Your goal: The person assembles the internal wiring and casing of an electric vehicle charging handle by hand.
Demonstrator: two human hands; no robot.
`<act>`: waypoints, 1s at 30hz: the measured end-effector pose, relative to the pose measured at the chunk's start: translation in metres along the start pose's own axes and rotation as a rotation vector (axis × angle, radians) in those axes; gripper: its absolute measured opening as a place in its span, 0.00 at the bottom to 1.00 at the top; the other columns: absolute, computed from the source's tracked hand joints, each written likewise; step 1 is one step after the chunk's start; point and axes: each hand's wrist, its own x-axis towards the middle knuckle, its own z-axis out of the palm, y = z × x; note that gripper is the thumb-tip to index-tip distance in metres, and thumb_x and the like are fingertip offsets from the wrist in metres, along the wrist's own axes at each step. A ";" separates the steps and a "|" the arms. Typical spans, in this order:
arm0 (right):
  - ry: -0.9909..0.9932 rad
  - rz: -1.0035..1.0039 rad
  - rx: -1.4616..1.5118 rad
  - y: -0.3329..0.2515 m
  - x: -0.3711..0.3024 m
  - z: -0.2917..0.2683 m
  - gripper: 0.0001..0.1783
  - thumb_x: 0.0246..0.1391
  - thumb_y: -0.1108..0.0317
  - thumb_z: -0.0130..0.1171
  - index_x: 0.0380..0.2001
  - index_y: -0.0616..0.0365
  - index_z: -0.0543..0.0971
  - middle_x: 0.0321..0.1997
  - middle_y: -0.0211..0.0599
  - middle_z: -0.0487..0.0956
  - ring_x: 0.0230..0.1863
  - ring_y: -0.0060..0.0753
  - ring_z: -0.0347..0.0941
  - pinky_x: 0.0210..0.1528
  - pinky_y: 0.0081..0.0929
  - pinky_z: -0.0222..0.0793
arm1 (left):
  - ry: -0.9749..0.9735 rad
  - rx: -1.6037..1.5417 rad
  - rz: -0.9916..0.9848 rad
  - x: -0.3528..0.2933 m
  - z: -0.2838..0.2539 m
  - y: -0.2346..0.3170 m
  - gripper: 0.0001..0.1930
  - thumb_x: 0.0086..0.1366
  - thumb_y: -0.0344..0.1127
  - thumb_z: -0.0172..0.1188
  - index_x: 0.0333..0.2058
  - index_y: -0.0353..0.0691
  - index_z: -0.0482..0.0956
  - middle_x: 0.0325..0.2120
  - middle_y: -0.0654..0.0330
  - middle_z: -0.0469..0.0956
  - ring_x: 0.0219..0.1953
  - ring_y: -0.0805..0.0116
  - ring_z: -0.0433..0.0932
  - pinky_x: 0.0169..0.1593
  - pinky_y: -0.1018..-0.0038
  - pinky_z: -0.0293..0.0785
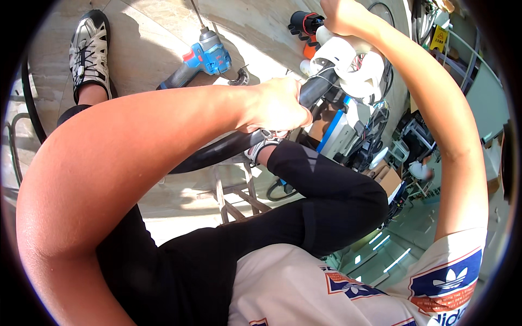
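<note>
My left hand (280, 103) is closed round a thick black tube (215, 154). The tube runs from beneath my left forearm up to white plastic pipe pieces (334, 52), and a thin wire loops near where they meet. A small metal fitting (265, 133) shows beside the tube, just below my left hand. Farther off, at the top, my right hand (340, 19) is curled closed next to the white pieces and a black and orange object (305, 23). What its fingers hold is hidden.
A blue cordless drill (212, 57) with a long bit lies on the tiled floor. Under my legs stands a wooden stool (220, 195). Cables (375, 136) and boxes (389, 179) crowd the right, with a yellow sign (439, 38) and another person (420, 170) beyond.
</note>
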 end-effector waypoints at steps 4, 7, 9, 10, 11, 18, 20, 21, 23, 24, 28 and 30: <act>-0.118 0.288 0.278 0.008 0.005 -0.015 0.14 0.46 0.65 0.60 0.28 0.66 0.85 0.31 0.60 0.82 0.37 0.55 0.82 0.40 0.42 0.78 | -0.012 -0.030 0.033 -0.001 -0.001 -0.004 0.09 0.62 0.38 0.57 0.35 0.40 0.71 0.14 0.66 0.71 0.12 0.76 0.69 0.10 0.74 0.58; 0.023 0.126 0.104 0.006 0.001 0.001 0.13 0.46 0.65 0.61 0.30 0.64 0.85 0.32 0.58 0.82 0.39 0.55 0.82 0.41 0.42 0.78 | -0.026 -0.037 0.046 0.006 0.001 -0.003 0.09 0.62 0.38 0.57 0.35 0.40 0.71 0.14 0.65 0.71 0.12 0.76 0.69 0.10 0.74 0.58; 0.068 0.178 0.118 -0.008 -0.010 -0.003 0.13 0.46 0.64 0.60 0.32 0.60 0.85 0.35 0.54 0.83 0.41 0.54 0.82 0.42 0.43 0.78 | -0.024 -0.045 0.037 0.003 -0.001 -0.002 0.09 0.62 0.38 0.57 0.35 0.40 0.71 0.14 0.65 0.71 0.12 0.76 0.69 0.11 0.74 0.57; 0.067 0.127 0.089 -0.004 -0.013 -0.004 0.14 0.46 0.63 0.59 0.32 0.60 0.85 0.35 0.53 0.83 0.40 0.54 0.82 0.41 0.44 0.78 | -0.017 -0.028 0.042 0.002 -0.001 -0.001 0.09 0.62 0.38 0.57 0.35 0.40 0.71 0.14 0.65 0.71 0.12 0.76 0.69 0.11 0.74 0.57; 0.061 0.076 0.065 -0.005 -0.017 -0.005 0.14 0.47 0.63 0.57 0.32 0.60 0.85 0.34 0.53 0.83 0.39 0.54 0.81 0.40 0.45 0.78 | -0.016 -0.011 0.043 0.002 -0.001 -0.001 0.09 0.62 0.38 0.57 0.35 0.39 0.71 0.14 0.65 0.71 0.12 0.76 0.69 0.11 0.74 0.57; 0.097 -0.062 -0.098 -0.004 -0.027 -0.019 0.18 0.48 0.62 0.55 0.39 0.58 0.83 0.34 0.50 0.83 0.38 0.54 0.81 0.40 0.46 0.77 | -0.020 -0.099 0.091 0.012 0.002 -0.012 0.09 0.63 0.36 0.57 0.35 0.37 0.71 0.14 0.64 0.70 0.12 0.77 0.67 0.13 0.75 0.59; 0.155 -0.231 -0.153 0.004 -0.020 -0.012 0.17 0.48 0.62 0.55 0.40 0.57 0.83 0.34 0.50 0.83 0.39 0.54 0.81 0.40 0.47 0.77 | -0.016 -0.059 0.076 0.011 0.001 -0.009 0.08 0.63 0.35 0.57 0.35 0.37 0.71 0.14 0.64 0.70 0.12 0.77 0.67 0.14 0.76 0.60; 0.093 -0.236 -0.144 0.003 -0.017 -0.013 0.17 0.48 0.63 0.56 0.40 0.58 0.83 0.34 0.51 0.83 0.39 0.55 0.81 0.40 0.46 0.77 | -0.015 -0.041 0.067 0.006 -0.001 -0.005 0.08 0.63 0.35 0.57 0.35 0.37 0.71 0.14 0.64 0.70 0.12 0.77 0.67 0.15 0.76 0.60; -0.029 -0.246 -0.130 0.000 -0.007 -0.019 0.17 0.48 0.63 0.56 0.39 0.59 0.83 0.36 0.52 0.83 0.39 0.56 0.81 0.41 0.46 0.77 | -0.013 -0.081 0.079 0.001 -0.006 -0.002 0.08 0.63 0.35 0.57 0.35 0.37 0.71 0.14 0.64 0.69 0.12 0.77 0.66 0.15 0.75 0.60; -0.020 -0.163 0.119 0.000 -0.005 -0.018 0.18 0.48 0.64 0.56 0.41 0.61 0.83 0.40 0.56 0.83 0.42 0.59 0.80 0.44 0.45 0.76 | -0.011 -0.100 0.087 0.000 -0.008 -0.001 0.08 0.63 0.35 0.57 0.35 0.37 0.71 0.14 0.65 0.69 0.12 0.76 0.66 0.15 0.75 0.60; -0.038 -0.001 0.521 0.046 0.012 0.001 0.21 0.52 0.58 0.55 0.42 0.65 0.82 0.42 0.62 0.81 0.47 0.62 0.77 0.52 0.48 0.71 | 0.010 -0.086 0.088 0.001 -0.010 0.001 0.09 0.63 0.35 0.56 0.36 0.37 0.71 0.13 0.64 0.69 0.12 0.76 0.66 0.14 0.75 0.59; -0.001 0.016 0.362 0.044 0.011 0.006 0.22 0.53 0.56 0.55 0.41 0.65 0.82 0.42 0.62 0.81 0.47 0.62 0.77 0.52 0.48 0.71 | 0.018 -0.111 0.102 0.010 -0.005 -0.004 0.09 0.62 0.36 0.56 0.37 0.37 0.71 0.13 0.64 0.69 0.12 0.76 0.66 0.13 0.75 0.58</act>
